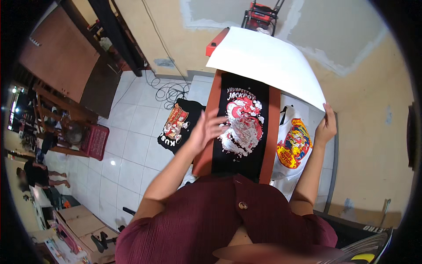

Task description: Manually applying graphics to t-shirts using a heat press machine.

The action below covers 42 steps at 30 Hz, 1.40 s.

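A large white sheet (pixel 268 55) is lifted and curved over the far end of the reddish-brown board (pixel 273 127). My right hand (pixel 326 125) pinches its near right corner between thumb and fingers. Stretched along the board is a black printed fabric (pixel 241 165), bearing a red and white design. My left hand (pixel 206 131) hovers at the left edge of that print, fingers spread and holding nothing; whether the fingertips touch the cloth I cannot tell. Beyond the board, a red machine part (pixel 215 42) is partly hidden by the sheet.
A black printed shirt (pixel 181 123) lies left of the board, a white printed shirt (pixel 293 145) right of it. Black cables (pixel 169 90) coil on the tiled floor (pixel 132 136). Far left are a dark red chair (pixel 94 141) and another person (pixel 39 174). A wall stands right.
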### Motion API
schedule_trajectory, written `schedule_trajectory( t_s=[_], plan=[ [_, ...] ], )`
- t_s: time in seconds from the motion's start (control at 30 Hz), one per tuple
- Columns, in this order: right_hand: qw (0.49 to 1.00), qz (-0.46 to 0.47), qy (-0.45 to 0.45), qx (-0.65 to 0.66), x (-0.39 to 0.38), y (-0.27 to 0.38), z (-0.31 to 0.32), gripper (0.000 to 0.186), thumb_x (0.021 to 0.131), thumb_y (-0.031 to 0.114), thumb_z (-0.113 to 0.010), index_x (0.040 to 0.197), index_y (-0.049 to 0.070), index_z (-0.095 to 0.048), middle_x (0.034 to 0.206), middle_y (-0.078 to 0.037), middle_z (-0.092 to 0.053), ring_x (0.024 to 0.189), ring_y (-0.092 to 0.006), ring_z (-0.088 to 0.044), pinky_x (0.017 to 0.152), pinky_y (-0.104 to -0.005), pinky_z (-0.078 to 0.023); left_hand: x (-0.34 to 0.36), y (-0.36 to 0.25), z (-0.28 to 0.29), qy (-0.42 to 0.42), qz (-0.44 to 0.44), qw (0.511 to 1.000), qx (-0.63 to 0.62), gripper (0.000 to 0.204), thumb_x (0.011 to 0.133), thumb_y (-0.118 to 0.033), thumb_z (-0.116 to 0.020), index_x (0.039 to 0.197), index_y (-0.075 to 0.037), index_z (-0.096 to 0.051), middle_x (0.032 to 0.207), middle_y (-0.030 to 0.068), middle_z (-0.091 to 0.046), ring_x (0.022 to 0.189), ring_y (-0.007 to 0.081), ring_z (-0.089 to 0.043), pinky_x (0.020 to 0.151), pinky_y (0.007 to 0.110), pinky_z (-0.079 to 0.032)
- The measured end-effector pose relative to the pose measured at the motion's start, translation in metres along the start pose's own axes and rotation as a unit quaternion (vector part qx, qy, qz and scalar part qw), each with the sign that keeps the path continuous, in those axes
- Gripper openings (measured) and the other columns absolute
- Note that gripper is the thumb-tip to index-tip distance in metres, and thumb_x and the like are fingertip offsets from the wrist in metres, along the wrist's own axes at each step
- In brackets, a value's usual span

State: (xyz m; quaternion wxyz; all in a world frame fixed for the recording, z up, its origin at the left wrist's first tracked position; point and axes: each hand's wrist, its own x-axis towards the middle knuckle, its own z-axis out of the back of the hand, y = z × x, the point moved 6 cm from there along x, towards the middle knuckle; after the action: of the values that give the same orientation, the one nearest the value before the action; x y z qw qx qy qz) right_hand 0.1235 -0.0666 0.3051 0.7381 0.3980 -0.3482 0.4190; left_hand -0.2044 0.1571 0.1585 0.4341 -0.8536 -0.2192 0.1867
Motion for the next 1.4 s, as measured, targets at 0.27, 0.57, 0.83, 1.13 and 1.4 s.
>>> schedule_trajectory(
  t_s=[0.27,0.57,0.83,1.13,1.4],
  plan=[
    [0.999,0.004,-0.021,0.024,-0.021,-0.012,0.010,0.035,0.082,-0.014,-0.047,0.104,0.003,-0.068,0.113,-0.015,-0.066,0.105,-0.0260,-0.064,0.086,-0.0315,-0.050,0.101,-0.126,-0.039,-0.056,-0.068,0.996,-0.003,0.050,0.098,-0.034,-0.046,0.135,-0.003,-0.036,0.118,0.0182,-0.058,0.098,0.0308,-0.065,0.081,0.040,-0.057],
    [0.988,0.092,-0.112,0.048,0.065,0.005,0.017,0.036,0.078,-0.017,-0.047,0.102,-0.001,-0.068,0.111,-0.016,-0.067,0.108,-0.0276,-0.063,0.089,-0.0326,-0.050,0.116,-0.247,-0.101,-0.057,-0.347,0.927,0.130,0.039,0.094,-0.020,-0.057,0.127,-0.003,-0.045,0.110,0.0080,-0.059,0.103,0.0176,-0.056,0.093,0.034,-0.045],
    [0.997,0.046,-0.013,0.059,0.122,-0.021,-0.081,0.033,0.088,-0.002,-0.050,0.109,0.013,-0.069,0.114,-0.007,-0.066,0.107,-0.0202,-0.063,0.088,-0.0281,-0.049,0.174,-0.256,-0.007,-0.170,-0.285,0.902,0.277,0.036,0.085,-0.022,-0.066,0.115,-0.003,-0.057,0.105,0.0083,-0.063,0.094,0.0140,-0.057,0.078,0.029,-0.044],
    [0.964,-0.090,0.231,0.094,0.101,-0.067,-0.144,0.031,0.091,0.008,-0.049,0.116,0.017,-0.065,0.115,-0.009,-0.065,0.105,-0.0256,-0.062,0.088,-0.0308,-0.048,0.203,-0.204,0.054,-0.242,-0.145,0.887,0.366,0.026,0.083,-0.026,-0.066,0.092,-0.001,-0.065,0.088,0.0053,-0.065,0.081,0.0131,-0.056,0.076,0.029,-0.043],
    [0.986,0.010,0.131,0.099,0.069,-0.029,-0.098,0.024,0.087,0.007,-0.056,0.109,0.005,-0.065,0.110,-0.013,-0.064,0.102,-0.0270,-0.059,0.090,-0.0341,-0.044,0.161,-0.181,0.082,-0.341,-0.282,0.842,0.307,0.044,0.088,-0.030,-0.060,0.118,0.001,-0.049,0.113,0.0111,-0.055,0.101,0.0189,-0.051,0.090,0.032,-0.040]
  ],
)
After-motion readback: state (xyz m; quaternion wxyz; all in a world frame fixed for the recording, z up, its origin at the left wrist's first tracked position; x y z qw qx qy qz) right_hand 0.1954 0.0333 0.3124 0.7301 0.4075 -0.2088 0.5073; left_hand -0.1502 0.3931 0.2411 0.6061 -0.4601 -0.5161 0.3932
